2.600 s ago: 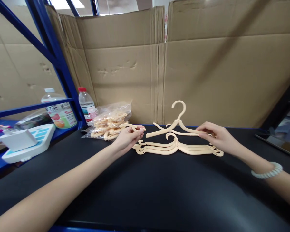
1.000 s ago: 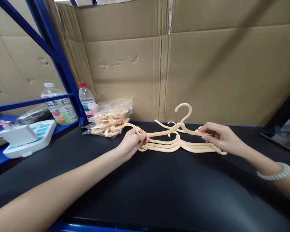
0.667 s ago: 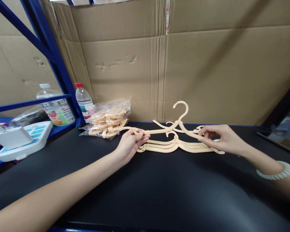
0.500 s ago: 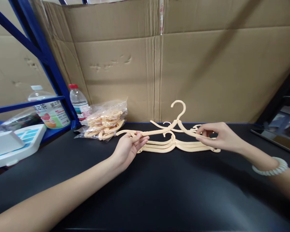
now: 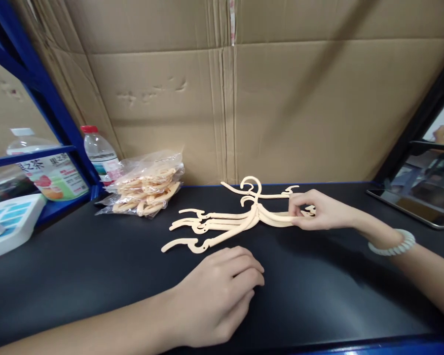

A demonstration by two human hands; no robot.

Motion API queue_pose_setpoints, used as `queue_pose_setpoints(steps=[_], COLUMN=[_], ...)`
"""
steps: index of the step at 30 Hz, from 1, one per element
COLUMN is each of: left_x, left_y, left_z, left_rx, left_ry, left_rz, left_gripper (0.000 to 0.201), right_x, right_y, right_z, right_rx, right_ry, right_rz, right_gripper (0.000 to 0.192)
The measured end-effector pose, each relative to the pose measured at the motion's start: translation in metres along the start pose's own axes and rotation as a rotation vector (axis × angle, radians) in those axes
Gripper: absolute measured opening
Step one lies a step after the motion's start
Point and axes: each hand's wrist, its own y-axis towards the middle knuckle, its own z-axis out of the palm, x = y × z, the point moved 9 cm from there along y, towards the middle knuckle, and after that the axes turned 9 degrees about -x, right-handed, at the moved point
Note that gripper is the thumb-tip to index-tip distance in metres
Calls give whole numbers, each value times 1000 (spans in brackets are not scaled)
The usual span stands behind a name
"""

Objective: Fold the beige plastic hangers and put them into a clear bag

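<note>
Right hand (image 5: 311, 212) pinches the fanned hangers (image 5: 229, 219) at one end, left hand (image 5: 218, 291) rests loosely curled, empty; bagged hangers (image 5: 146, 185) lie untouched.

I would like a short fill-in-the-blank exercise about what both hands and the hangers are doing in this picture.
1. The right hand pinches one end of the ____ hangers.
2. The left hand rests on the black table and holds ____.
3. The bag of hangers lies beside a bottle with a ____ cap.

Missing words: cream; nothing; red
</note>
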Motion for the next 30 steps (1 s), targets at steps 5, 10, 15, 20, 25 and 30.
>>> queue_pose_setpoints(steps=[5,10,15,20,25,30], left_x=[10,18,23,26,30,35], left_y=[-1,-2,-3,-4,-4,-7], left_z=[1,1,1,0,-2,0], left_rx=[17,11,12,2,-4,7], left_ry=[160,211,238,266,287,288], left_rz=[-74,-129,-183,-216,-253,-279], left_gripper=[20,19,23,26,27,29], right_x=[-4,-8,-14,-20,-21,-21], right_y=[-2,-8,-13,-13,-9,-6], right_z=[11,22,22,20,15,9], right_rx=[99,243,306,310,249,177], right_ry=[-84,-42,-59,-59,-123,-159], right_rz=[-10,27,95,143,142,133], right_gripper=[11,12,12,11,8,20])
